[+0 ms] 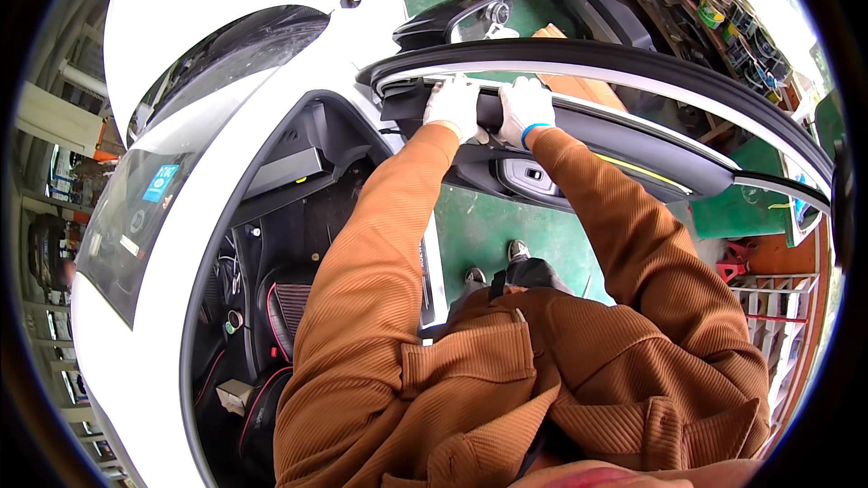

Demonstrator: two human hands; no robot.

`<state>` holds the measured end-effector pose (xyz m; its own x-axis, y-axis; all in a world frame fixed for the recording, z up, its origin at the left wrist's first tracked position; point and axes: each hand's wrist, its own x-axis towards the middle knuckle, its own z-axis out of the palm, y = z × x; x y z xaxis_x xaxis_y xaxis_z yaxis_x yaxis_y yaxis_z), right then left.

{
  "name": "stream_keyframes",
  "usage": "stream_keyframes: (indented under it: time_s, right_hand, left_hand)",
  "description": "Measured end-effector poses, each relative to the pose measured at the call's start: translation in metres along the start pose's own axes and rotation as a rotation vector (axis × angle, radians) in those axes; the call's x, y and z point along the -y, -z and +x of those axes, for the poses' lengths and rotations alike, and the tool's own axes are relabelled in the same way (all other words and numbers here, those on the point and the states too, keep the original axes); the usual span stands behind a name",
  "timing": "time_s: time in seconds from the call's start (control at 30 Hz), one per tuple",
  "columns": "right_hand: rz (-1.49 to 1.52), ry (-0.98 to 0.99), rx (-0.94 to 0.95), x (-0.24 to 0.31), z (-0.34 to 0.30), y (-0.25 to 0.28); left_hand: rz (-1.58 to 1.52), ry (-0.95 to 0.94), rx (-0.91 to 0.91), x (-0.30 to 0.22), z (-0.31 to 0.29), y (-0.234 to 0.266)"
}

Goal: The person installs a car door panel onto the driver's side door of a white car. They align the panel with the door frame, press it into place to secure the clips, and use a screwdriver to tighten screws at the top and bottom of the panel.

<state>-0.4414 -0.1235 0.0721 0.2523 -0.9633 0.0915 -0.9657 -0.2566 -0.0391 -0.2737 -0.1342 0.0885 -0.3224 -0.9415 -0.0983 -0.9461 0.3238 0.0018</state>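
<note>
A car's front door stands open in front of me. Both hands wear white gloves and are close together at the window sill of its black inner trim panel. My left hand, nearer the hinge side, has its fingers bent over the panel's upper edge. Just to its right, my right hand is closed on the same edge. Fingertips of both are partly hidden by the panel. Below the hands sits a grey switch plate on the armrest. A yellow-green strip runs along the panel.
The white car body lies to my left, with its dark cabin and a red-trimmed seat showing. A side mirror and a cardboard piece are beyond the door. Shelves of cans stand far right. The floor is green.
</note>
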Motion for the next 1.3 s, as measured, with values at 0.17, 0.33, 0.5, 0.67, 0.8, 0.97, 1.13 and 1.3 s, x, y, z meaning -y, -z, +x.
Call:
stream_keyframes:
  time_s: [0.17, 0.33, 0.5, 0.67, 0.8, 0.97, 1.13, 1.3]
  right_hand:
    - [-0.026, 0.017, -0.083, 0.008, -0.005, 0.001]
    - [0.036, -0.030, -0.041, 0.004, -0.011, 0.003]
    - [0.046, 0.030, -0.022, -0.019, -0.032, 0.008]
    - [-0.098, -0.037, -0.123, -0.017, -0.021, 0.001]
    - [-0.125, 0.004, 0.001, -0.004, -0.010, 0.026]
    - [0.042, 0.025, -0.080, -0.010, -0.026, 0.012]
    - [0.037, -0.042, 0.057, -0.027, -0.063, 0.009]
    - [-0.038, -0.043, 0.047, -0.103, -0.097, 0.019]
  left_hand:
    - [0.023, -0.004, -0.120, -0.004, -0.006, -0.002]
    - [0.006, -0.017, -0.158, -0.003, -0.012, -0.012]
    - [-0.036, 0.002, -0.088, -0.002, -0.007, -0.007]
    - [-0.075, 0.005, -0.086, -0.008, -0.002, -0.001]
    - [0.141, -0.035, -0.354, 0.004, -0.008, -0.025]
    - [-0.041, -0.042, -0.167, -0.003, -0.039, -0.019]
    - [0.008, -0.022, -0.109, -0.013, -0.047, -0.012]
    - [0.076, 0.005, -0.099, -0.010, -0.048, -0.015]
